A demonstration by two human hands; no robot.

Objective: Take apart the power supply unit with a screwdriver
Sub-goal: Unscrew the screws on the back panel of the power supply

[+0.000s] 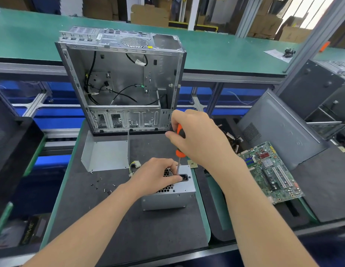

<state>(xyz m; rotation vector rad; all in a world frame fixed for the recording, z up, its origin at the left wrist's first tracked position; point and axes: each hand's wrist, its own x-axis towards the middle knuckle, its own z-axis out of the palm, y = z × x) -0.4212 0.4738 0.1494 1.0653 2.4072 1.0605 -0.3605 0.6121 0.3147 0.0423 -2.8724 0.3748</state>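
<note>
At the lower centre of the frame, the fingers of the right hand are curled tightly round the orange handle of the screwdriver. The tool stands almost upright, so the force goes straight down into a screw. Its shaft meets the top face of the power supply unit, beside the black socket. The left hand curls its fingers over that face, just beside the shaft, probably to stop the box from turning on the dark mat. Loose screws lie to the left, and the emptied computer case stands behind.
</note>
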